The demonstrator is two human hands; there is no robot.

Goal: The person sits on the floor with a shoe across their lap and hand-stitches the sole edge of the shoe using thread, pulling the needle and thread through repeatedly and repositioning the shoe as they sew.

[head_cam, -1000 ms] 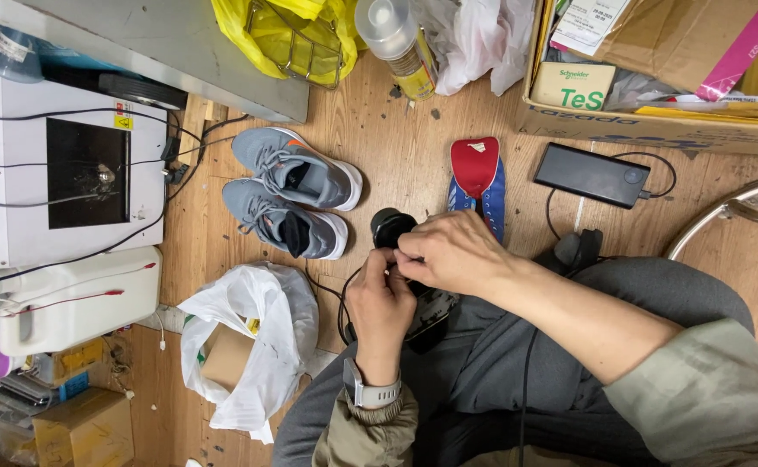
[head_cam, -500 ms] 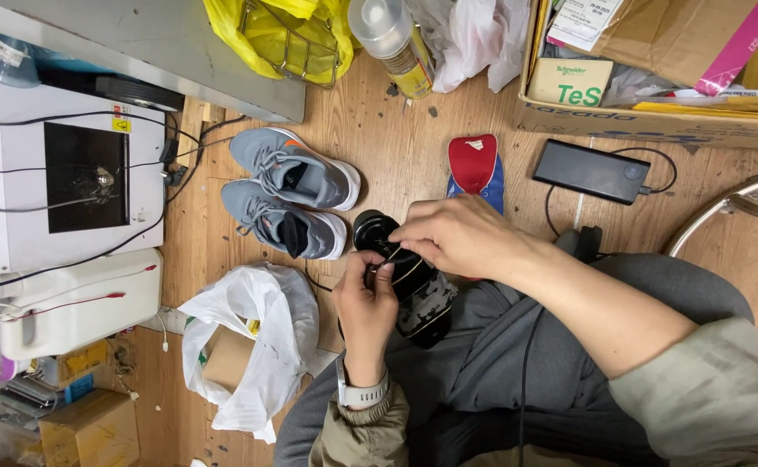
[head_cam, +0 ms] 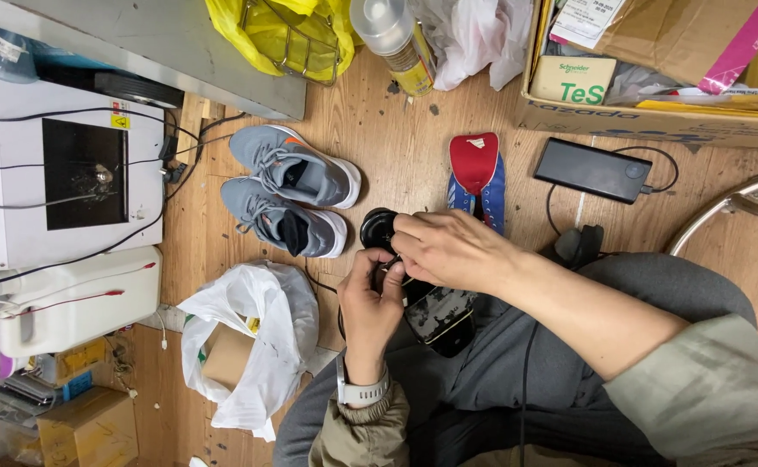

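Black round-headed device [head_cam: 379, 229] pinched between both hands, left hand [head_cam: 368, 303], right hand [head_cam: 452, 251], grey mesh sneakers [head_cam: 292, 190] beside, wooden floor [head_cam: 396, 138]

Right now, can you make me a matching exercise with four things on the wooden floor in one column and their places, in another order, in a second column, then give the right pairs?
Things:
1. pair of grey lace-up sports shoes
2. flat black rectangular power bank
3. white plastic bag holding a brown box
4. red and blue shoe insole

Places:
A. below the brown cardboard box, with a black cable attached
B. left of the left hand
C. just beyond the right hand
D. beside the white machine

Pairs: 1-D, 2-A, 3-B, 4-C
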